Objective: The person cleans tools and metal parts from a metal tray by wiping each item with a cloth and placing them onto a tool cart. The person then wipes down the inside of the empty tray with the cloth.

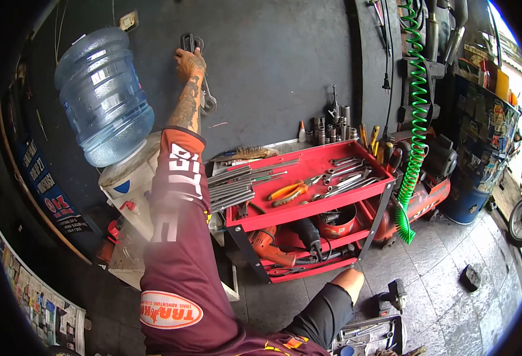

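Nearest us, in front of the red cart point(261, 219), lies a tray point(398, 332) of wrenches with a dark power tool point(396, 295) standing just beyond it; at the tray's near edge we catch a sliver of what may be our right hand point(385, 353) — too little shows to tell its grip. Our bent knee point(350, 283) comes up close before the cart's lower shelf, and our maroon sleeve point(181, 267) stretches past the cart's left side. On the cart's top we see long metal rods point(231, 188) jutting over its left edge, orange-handled pliers point(289, 192) toward the middle and a heap of wrenches point(353, 176) at the right; an orange drill point(270, 246) lies below them in the cart. Left of the cart a blue water bottle point(103, 98) stands upside down on a white dispenser point(127, 181), while to its right a green coiled hose point(418, 101) hangs before a red compressor point(430, 199). Sockets point(335, 127) stand behind the cart's back edge. Farther off, on the dark wall above the cart's left end, our left hand point(189, 63) has its fingers curled around a dark tool point(187, 41) — its slotted end sticks up past the fingers, and other metal tools point(208, 104) hang below the hand, beside the wrist.
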Demonstrator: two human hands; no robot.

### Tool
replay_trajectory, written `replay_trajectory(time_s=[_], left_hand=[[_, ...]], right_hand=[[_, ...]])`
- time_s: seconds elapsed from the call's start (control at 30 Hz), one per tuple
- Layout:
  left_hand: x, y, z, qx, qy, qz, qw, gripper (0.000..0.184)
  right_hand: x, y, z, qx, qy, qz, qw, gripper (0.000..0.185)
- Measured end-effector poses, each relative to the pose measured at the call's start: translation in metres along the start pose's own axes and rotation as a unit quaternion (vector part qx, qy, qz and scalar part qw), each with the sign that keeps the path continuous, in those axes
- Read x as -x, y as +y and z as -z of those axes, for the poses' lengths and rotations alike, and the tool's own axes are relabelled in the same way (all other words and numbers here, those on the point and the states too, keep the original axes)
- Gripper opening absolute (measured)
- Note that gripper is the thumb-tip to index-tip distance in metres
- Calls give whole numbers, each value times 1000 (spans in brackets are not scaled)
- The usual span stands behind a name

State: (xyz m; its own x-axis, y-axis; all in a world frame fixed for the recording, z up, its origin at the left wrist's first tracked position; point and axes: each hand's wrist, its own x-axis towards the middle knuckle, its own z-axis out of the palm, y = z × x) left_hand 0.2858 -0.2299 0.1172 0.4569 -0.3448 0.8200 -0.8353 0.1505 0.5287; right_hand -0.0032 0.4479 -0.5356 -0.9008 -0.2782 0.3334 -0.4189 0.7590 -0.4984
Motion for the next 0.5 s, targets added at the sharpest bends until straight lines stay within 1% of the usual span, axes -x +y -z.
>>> replay_trajectory(time_s=[0.07,0.1,0.13,0.2,0.23,0.27,0.3,0.33,0.37,0.4,0.43,0.47,0.5], left_hand=[[3,-3,-6,-8,-10,10,1000,52],[2,-4,-10,-8,-14,10,1000,52],[-1,-5,-13,-3,-10,17,1000,53],[-6,-5,-15,-3,-10,22,1000,54],[-8,-5,-16,-12,-21,13,1000,55],[-10,-5,-18,-20,-30,4,999,57],[-12,-7,-23,-46,-53,15,997,59],[-12,-8,-25,-41,-45,38,997,59],[-9,-8,-29,-36,-42,58,997,60],[5,-6,-18,-25,-3,6,1000,56],[24,0,-9,92,-80,35,992,39],[34,-3,-26,109,-93,-15,990,40],[43,-8,-46,105,-90,-79,987,41]], right_hand=[[-1,15,-7,-48,13,16,999,40],[-3,18,-9,-46,22,31,998,40],[-3,20,-11,26,29,59,997,43],[-11,-3,5,169,56,112,978,47],[-16,-5,12,140,57,85,985,46],[-26,-17,19,58,38,33,997,45],[-33,-30,27,-73,19,-49,996,44],[-39,-42,35,-228,7,-145,963,44],[-43,-54,40,-382,5,-234,894,43],[-42,-64,44,-493,9,-299,817,42],[-36,-75,48,-558,11,-337,758,41],[-28,-83,53,-582,15,-364,727,41],[-25,-93,67,-530,-49,-333,778,45]])
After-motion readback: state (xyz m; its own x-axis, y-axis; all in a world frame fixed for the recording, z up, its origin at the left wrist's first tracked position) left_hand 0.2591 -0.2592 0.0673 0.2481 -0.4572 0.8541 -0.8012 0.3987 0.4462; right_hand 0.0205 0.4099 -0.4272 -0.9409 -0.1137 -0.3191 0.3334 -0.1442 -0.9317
